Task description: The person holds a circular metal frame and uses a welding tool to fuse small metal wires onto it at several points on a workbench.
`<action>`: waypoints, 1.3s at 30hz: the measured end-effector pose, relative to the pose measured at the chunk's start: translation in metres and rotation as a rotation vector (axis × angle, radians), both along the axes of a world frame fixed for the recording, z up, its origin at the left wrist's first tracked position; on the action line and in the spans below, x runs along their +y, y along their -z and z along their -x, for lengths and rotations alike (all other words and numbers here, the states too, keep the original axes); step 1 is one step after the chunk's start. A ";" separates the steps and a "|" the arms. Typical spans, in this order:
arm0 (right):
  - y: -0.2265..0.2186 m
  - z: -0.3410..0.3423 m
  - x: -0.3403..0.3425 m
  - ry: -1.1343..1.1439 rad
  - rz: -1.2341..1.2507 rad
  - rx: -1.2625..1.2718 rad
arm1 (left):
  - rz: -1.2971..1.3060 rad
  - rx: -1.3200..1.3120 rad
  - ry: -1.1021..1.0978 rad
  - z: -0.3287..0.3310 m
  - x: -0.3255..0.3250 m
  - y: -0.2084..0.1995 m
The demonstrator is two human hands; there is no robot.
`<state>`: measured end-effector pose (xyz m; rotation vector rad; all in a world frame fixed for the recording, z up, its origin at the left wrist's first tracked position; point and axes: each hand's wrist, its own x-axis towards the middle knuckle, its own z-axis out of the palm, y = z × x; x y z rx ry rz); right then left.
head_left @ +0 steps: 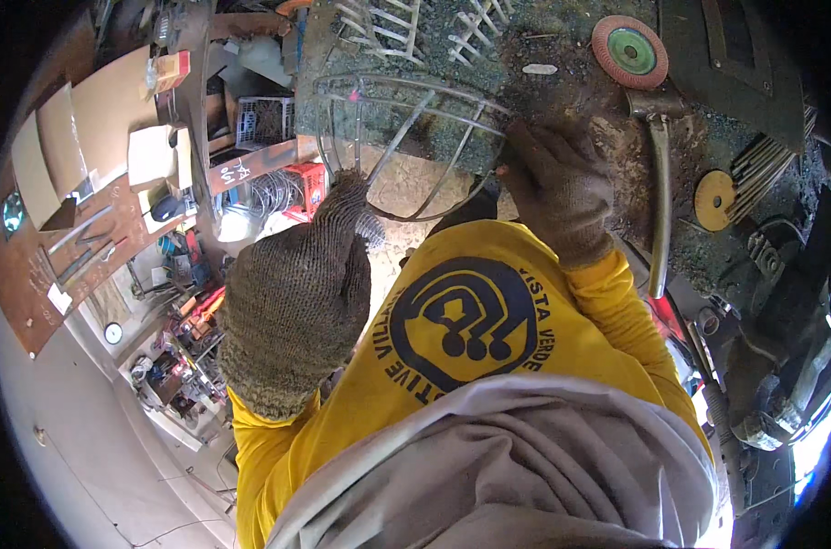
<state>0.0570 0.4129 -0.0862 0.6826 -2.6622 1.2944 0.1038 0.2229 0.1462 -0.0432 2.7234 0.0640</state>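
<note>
Grey cloth (498,467) drapes a yellow shirt (607,339); farther, gloved left hand (301,284) and right hand (562,183) grasp, partly hiding, opposite sides of a wire frame (402,135) over the near edge of the bench (562,101). A grinding disc (630,52) and metal bar (660,201) lie right.

Two gloved hands (296,297) (566,188), one wire frame (402,135), two round discs (631,52) (714,200), one long-handled tool (659,183), one bundle of rods (770,174), one white crate (264,123)

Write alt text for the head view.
A left hand and a right hand in brown knit gloves hold a rounded grey metal openwork frame at a mottled brown-green workbench. To the right lie a round pink-rimmed green disc and a round yellow disc.
</note>
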 end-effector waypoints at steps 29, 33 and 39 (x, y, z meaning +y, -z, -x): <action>0.002 0.005 -0.004 0.078 0.006 -0.015 | -0.147 0.266 0.011 0.000 -0.017 0.039; 0.002 0.002 -0.010 0.126 -0.018 -0.067 | -0.134 0.229 -0.004 0.000 -0.015 0.034; 0.001 0.005 -0.010 0.108 -0.100 -0.056 | -0.091 0.166 -0.001 0.000 -0.010 0.028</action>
